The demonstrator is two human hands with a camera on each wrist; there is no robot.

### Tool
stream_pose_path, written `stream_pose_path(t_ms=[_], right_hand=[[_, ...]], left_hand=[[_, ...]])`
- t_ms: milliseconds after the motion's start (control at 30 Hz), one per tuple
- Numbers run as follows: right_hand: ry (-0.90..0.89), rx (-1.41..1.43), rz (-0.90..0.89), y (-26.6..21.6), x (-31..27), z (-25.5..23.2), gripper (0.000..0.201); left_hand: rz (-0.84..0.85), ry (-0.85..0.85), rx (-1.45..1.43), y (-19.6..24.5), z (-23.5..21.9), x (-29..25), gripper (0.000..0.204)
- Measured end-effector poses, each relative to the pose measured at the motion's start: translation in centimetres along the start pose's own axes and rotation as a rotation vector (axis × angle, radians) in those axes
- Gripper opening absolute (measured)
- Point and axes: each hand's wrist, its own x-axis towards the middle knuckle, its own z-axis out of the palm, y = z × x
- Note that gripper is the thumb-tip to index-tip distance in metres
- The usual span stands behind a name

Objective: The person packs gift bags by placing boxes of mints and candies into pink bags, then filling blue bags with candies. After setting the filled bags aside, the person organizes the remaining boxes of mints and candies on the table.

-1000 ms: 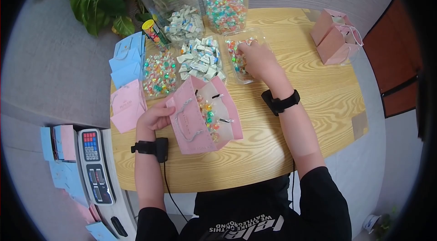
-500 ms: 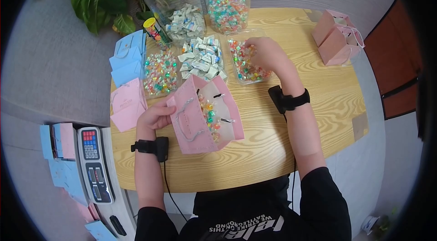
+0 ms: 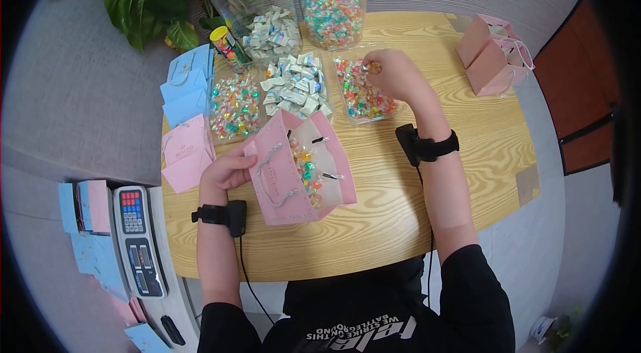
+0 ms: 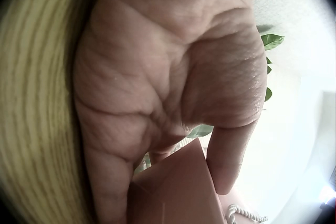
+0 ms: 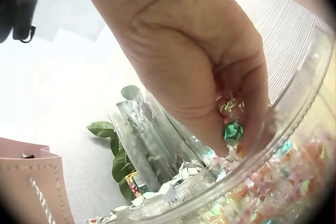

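My left hand (image 3: 227, 171) grips the side of a pink paper gift bag (image 3: 274, 183), the thumb lying on its outer face. The bag leans with its mouth facing right, and wrapped candies (image 3: 307, 171) show inside. Over a clear plastic tray (image 5: 294, 109) of colourful wrapped candies (image 3: 358, 94), my right hand (image 3: 400, 77) pinches a few candies between thumb and fingers. One is a shiny green candy (image 5: 233, 132); the others are partly hidden by the fingers. In the left wrist view, a corner of the bag sits between thumb and fingers.
Left of that tray lie white-wrapped sweets (image 3: 294, 89) and another candy tray (image 3: 234, 106). Tall clear containers (image 3: 334, 19) stand behind. Blue bags (image 3: 187, 89) and a pink bag (image 3: 188, 156) lie left; pink bags (image 3: 494, 63) stand far right. A scale (image 3: 140, 243) is beside the table.
My right hand has risen out of the candies and shifted right, with candies between its fingertips. The left hand and the bag have stayed in place.
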Motion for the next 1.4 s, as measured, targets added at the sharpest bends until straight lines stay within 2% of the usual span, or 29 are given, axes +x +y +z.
stream_pose_path(t_ms=[133,200,233,300,333,400,433,500,533,600,633,700,733,800,833,933,1000,1033,1100,1233,1300,1333,1400], right_hand=[[-0.004,0.075,0.039,-1.8,-0.7,-1.9,0.026],[0.025,0.152,-0.117,-3.2,-1.6,-3.0,0.026],[0.020,0.153,-0.117,-4.4,-2.4,-3.8,0.026],[-0.137,0.290,-0.248,-7.2,-4.2,-5.0,0.025],[-0.136,0.289,-0.246,-7.9,-4.8,-4.6,0.025],[-0.344,0.327,-0.472,-9.5,-5.8,-3.6,0.022],[-0.341,0.328,-0.471,-10.3,-6.2,-2.8,0.022],[-0.441,0.312,-0.580,-11.4,-6.9,-0.6,0.026],[-0.437,0.313,-0.579,-12.1,-7.0,0.2,0.026],[-0.648,0.201,-0.504,-13.1,-7.1,1.4,0.026],[-0.643,0.204,-0.504,-13.0,-7.3,1.6,0.026],[-0.495,0.331,-0.620,-12.5,-7.7,1.7,0.024],[-0.495,0.331,-0.624,-12.1,-7.7,1.3,0.024],[-0.282,0.369,-0.684,-11.6,-7.3,-0.2,0.023],[-0.286,0.368,-0.688,-11.6,-7.3,-0.7,0.023],[-0.356,0.264,-0.580,-12.1,-7.3,-1.4,0.024],[-0.789,-0.073,-0.429,-13.3,-7.4,-0.8,0.021],[-0.788,-0.072,-0.427,-13.0,-7.7,0.6,0.021],[-0.588,0.173,-0.544,-11.7,-8.2,4.0,0.015],[-0.588,0.201,-0.627,-11.5,-8.0,2.0,0.013],[-0.311,0.202,-0.691,-11.9,-8.2,0.0,0.020],[-0.315,0.203,-0.695,-12.5,-8.3,-1.0,0.020],[-0.600,-0.026,-0.510,-13.3,-8.4,-2.3,0.019]], left_hand=[[0.004,0.004,-0.003,0.1,0.4,0.0,0.073],[0.007,0.004,-0.005,0.1,0.5,0.0,0.073],[0.007,0.008,-0.008,0.0,0.4,-0.1,0.073],[0.001,0.019,-0.019,0.1,0.3,0.0,0.073],[0.000,0.018,-0.019,0.0,0.4,0.1,0.073],[0.013,-0.007,-0.055,0.1,0.7,0.0,0.071],[0.011,-0.008,-0.053,0.1,0.8,0.0,0.071],[0.006,-0.025,-0.062,0.3,0.9,0.0,0.068],[0.005,-0.026,-0.058,0.3,1.0,0.0,0.068],[0.015,-0.027,-0.065,0.4,1.1,-0.1,0.066],[0.013,-0.027,-0.060,0.4,1.1,-0.1,0.066],[-0.002,-0.050,-0.073,0.4,1.1,-0.1,0.065],[0.001,-0.047,-0.073,0.4,1.1,-0.2,0.065],[0.010,0.001,-0.060,0.3,1.2,-0.2,0.067],[0.014,0.003,-0.063,0.3,1.2,-0.2,0.067],[0.002,-0.002,-0.060,0.2,1.1,0.0,0.069],[0.001,0.010,-0.052,0.2,1.0,0.0,0.070],[-0.001,0.010,-0.051,0.1,0.8,0.0,0.070],[0.005,0.012,-0.059,0.0,0.4,0.2,0.069],[-0.007,-0.002,-0.057,0.2,0.7,0.1,0.068],[-0.013,-0.009,-0.078,0.2,0.7,-0.1,0.066],[-0.009,-0.006,-0.081,0.2,0.7,-0.1,0.066],[0.018,0.008,-0.075,0.1,0.9,-0.1,0.064]])
